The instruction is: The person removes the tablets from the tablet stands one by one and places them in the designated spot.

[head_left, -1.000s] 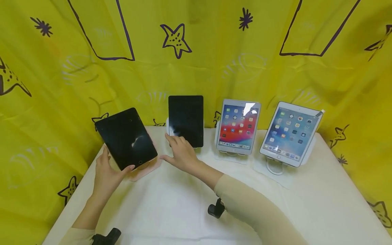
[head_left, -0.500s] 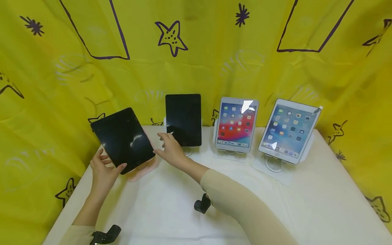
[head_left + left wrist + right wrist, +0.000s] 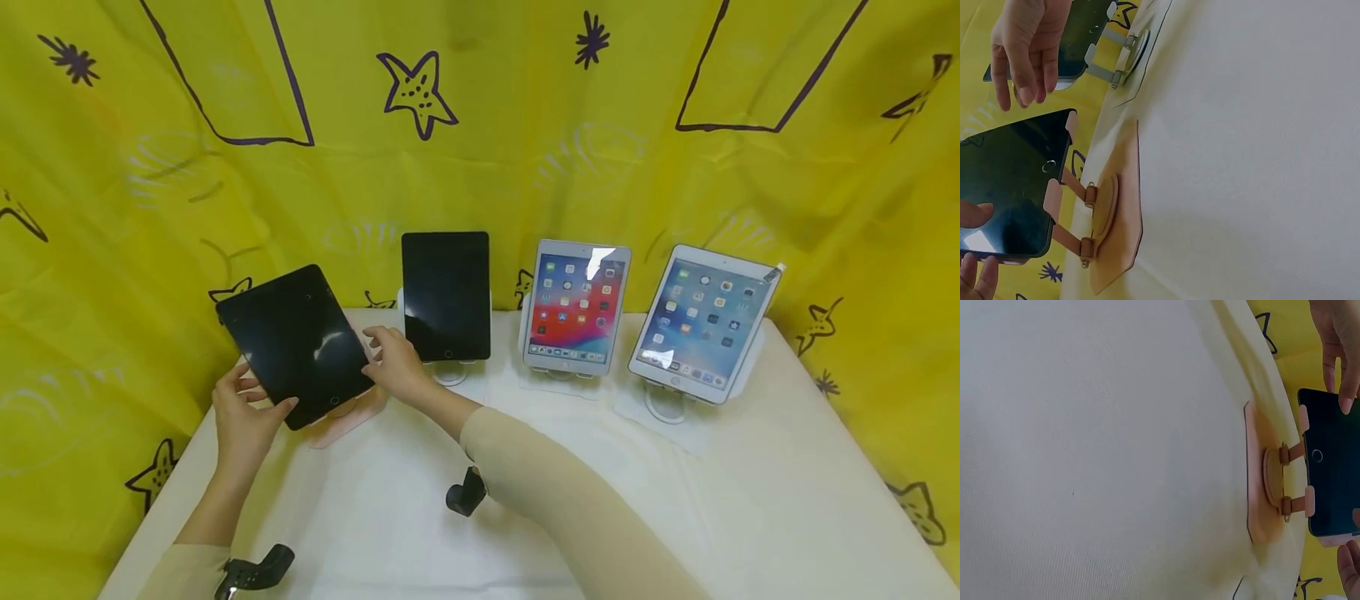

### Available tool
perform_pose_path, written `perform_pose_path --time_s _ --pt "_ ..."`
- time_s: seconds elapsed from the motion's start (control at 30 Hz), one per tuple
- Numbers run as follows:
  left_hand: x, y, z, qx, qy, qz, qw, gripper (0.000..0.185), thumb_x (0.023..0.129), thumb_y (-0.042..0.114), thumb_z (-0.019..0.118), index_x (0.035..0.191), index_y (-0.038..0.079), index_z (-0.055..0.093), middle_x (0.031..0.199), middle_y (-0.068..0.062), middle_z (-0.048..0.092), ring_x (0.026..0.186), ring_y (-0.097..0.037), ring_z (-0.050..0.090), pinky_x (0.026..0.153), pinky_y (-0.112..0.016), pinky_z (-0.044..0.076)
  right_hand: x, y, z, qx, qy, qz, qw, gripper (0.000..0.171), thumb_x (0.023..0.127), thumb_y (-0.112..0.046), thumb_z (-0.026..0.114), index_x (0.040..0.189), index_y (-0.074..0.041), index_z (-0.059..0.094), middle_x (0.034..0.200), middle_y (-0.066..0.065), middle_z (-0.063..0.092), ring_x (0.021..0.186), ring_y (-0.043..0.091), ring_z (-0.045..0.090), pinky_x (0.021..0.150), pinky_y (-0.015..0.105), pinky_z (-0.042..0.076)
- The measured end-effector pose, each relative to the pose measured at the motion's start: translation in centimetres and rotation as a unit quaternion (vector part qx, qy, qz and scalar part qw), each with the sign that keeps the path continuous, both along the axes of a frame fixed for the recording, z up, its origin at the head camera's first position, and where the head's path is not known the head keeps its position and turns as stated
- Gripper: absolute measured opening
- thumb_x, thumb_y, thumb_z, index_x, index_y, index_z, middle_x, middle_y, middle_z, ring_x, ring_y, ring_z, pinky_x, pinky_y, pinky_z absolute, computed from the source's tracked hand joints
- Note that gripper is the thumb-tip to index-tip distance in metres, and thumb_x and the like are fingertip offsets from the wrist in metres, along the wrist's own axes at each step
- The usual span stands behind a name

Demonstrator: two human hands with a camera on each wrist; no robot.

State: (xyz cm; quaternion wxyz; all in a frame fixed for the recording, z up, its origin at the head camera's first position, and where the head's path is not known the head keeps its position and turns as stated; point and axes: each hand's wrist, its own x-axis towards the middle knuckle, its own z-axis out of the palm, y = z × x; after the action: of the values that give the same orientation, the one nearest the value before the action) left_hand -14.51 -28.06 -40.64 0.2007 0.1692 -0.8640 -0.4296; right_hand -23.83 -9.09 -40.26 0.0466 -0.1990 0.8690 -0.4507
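I see my left hand [image 3: 242,414] at the lower left corner of the dark-screened black tablet [image 3: 295,343], thumb laid on the glass and fingers behind the edge, so that grip is holding the tablet. This tablet leans tilted on a pink clamp stand with a flat pink base [image 3: 347,414] at the left end of the white-covered bench [image 3: 675,500]; from the left wrist view the 2 pink arms of the stand [image 3: 1079,212] clasp the tablet's [image 3: 1010,187] bottom edge beside its round home button. My right hand [image 3: 395,362] sits just beside the tablet's right edge, fingers relaxed and spread, holding nothing; I cannot tell whether the fingertips touch the frame. Right behind it a second black tablet with a dark screen [image 3: 446,296] stands upright on a white stand [image 3: 450,372]. Further right, 2 white-framed tablets with lit screens, the nearer one [image 3: 576,305] showing rows of app icons over a red and blue wallpaper, the far one [image 3: 701,322] icons over a pale blue wallpaper, each rest on white stands. The icon labels are too small for me to read. A yellow cloth printed with purple stars and outlines [image 3: 480,125] hangs behind the bench.
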Motion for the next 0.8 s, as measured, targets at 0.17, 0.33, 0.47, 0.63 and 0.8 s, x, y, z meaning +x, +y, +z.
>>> perform_pose_path --time_s 0.17,0.33,0.47,0.63,0.8 --pt "0.1 0.3 -0.3 -0.004 0.005 0.018 0.9998 0.078 0.075 0.0 0.075 0.139 -0.002 0.029 0.117 -0.021 0.038 0.092 -0.024 0.046 0.065 -0.008 0.033 0.2 -1.0 -0.2 0.018 -0.005 -0.002 1.0 0.053 0.084 -0.007 0.07 0.133 -0.01 0.05 0.115 0.006 0.056 0.099 0.015 0.057 0.082 0.018 0.049" --pt "-0.2 0.8 -0.7 0.004 0.032 0.036 0.9988 0.075 0.076 0.0 0.074 0.138 -0.001 0.031 0.117 -0.02 0.037 0.091 -0.022 0.045 0.069 -0.015 0.036 -0.3 -1.6 -0.5 0.021 0.017 -0.014 1.0 0.048 0.084 -0.008 0.07 0.129 -0.01 0.054 0.11 0.005 0.057 0.095 0.014 0.057 0.082 0.019 0.047" --pt "-0.3 1.2 -1.2 -0.001 0.041 0.043 0.9982 0.075 0.076 -0.001 0.073 0.138 0.0 0.03 0.117 -0.021 0.036 0.095 -0.028 0.046 0.071 -0.025 0.036 -0.5 -1.8 -0.6 0.005 0.011 -0.026 1.0 0.046 0.083 -0.005 0.071 0.126 -0.01 0.055 0.107 0.005 0.057 0.094 0.015 0.057 0.082 0.019 0.048" --pt "-0.4 0.9 -1.5 -0.042 0.069 0.008 0.9967 0.076 0.074 -0.007 0.072 0.135 -0.005 0.026 0.114 -0.024 0.034 0.091 -0.031 0.043 0.073 -0.029 0.033 -0.4 -2.2 -0.7 -0.015 -0.011 -0.036 0.999 0.047 0.083 0.001 0.068 0.126 -0.01 0.054 0.108 0.006 0.056 0.098 0.018 0.058 0.085 0.019 0.048" --pt "-0.7 0.6 -1.7 -0.06 0.099 -0.026 0.993 0.079 0.071 -0.013 0.073 0.132 -0.009 0.023 0.113 -0.028 0.035 0.087 -0.032 0.04 0.077 -0.03 0.031 -0.7 -2.2 -0.5 -0.052 -0.026 -0.044 0.997 0.047 0.079 0.006 0.07 0.122 -0.007 0.056 0.102 0.008 0.058 0.09 0.018 0.058 0.079 0.019 0.048"
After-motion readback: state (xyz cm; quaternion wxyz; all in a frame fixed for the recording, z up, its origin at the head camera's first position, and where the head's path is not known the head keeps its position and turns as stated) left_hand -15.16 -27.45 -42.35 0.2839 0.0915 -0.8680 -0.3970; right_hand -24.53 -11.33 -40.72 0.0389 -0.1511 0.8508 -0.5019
